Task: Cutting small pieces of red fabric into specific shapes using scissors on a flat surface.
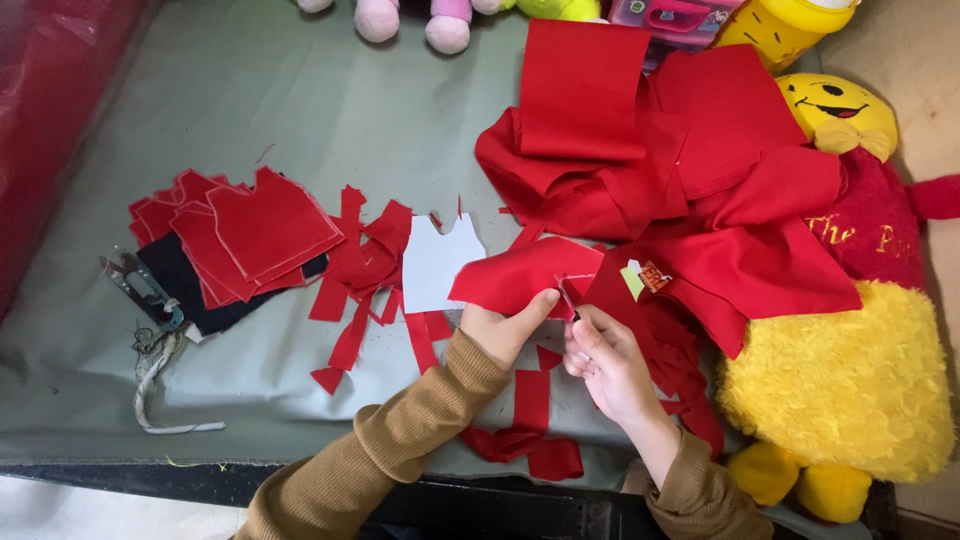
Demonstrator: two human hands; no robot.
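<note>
The left hand [500, 325] pinches a red felt piece [520, 275]; the right hand [605, 360] grips small scissors [567, 298] at its edge. With the blades so near the left fingertips, a slip could nick them or spoil the cut.

Soft, even daylight fills the scene, seemingly from about twelve o'clock. Shadows are faint, gathering in the dark strip at six o'clock. Focus is fairly sharp centrally, softening toward the edges; glossy glare streaks the red sheet [55, 110] at nine o'clock.
</note>
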